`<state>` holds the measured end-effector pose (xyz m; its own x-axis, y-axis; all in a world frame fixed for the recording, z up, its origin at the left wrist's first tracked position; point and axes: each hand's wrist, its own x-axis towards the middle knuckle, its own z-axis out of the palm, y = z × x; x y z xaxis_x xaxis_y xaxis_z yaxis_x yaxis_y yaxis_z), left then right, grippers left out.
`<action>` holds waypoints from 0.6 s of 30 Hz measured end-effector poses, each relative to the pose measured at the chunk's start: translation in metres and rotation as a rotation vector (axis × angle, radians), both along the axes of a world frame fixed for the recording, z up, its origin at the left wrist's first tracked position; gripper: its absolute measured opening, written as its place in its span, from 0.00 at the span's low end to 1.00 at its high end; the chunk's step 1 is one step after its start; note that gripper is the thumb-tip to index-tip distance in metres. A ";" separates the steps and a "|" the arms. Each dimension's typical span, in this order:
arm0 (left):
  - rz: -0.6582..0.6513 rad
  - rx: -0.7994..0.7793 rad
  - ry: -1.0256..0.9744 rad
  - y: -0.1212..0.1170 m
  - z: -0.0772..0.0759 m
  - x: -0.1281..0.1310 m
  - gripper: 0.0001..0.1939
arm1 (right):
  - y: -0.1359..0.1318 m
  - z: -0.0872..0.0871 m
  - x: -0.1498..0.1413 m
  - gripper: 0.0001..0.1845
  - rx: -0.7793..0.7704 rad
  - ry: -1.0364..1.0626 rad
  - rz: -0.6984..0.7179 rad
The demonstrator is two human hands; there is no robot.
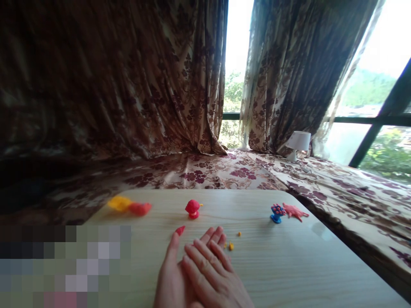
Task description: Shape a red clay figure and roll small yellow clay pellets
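Observation:
My left hand [171, 273] is palm up near the front of the table, fingers stretched forward and thumb out to the side. Across its palm lies my right hand [213, 271], flat with fingers straight. Whatever may be between the palms is hidden. Just past my left thumb is a small red piece of modelling clay [180, 231]. Small yellow clay bits [231, 246] lie right of my fingertips. Beyond the hands stands a red clay figure [192, 208] with a rounded top on a flared base.
A blue clay figure with pink dots [276, 213] stands at the right beside a spread pink piece [294, 211]. Yellow clay [119, 203] and a red lump [140, 208] lie at the far left of the pale table [308, 265]. A white lamp [298, 141] stands behind, near patterned curtains.

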<state>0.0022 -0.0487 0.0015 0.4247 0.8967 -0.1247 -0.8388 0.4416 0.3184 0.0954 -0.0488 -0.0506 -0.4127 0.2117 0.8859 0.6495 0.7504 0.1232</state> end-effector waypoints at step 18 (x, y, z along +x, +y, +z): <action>0.040 0.059 -0.028 0.000 -0.001 -0.001 0.40 | -0.002 0.009 0.010 0.22 -0.065 -0.128 0.004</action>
<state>0.0012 -0.0488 0.0000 0.3906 0.9186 -0.0600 -0.8645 0.3884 0.3190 0.1050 -0.0506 -0.0417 -0.5221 0.2656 0.8104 0.6289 0.7618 0.1555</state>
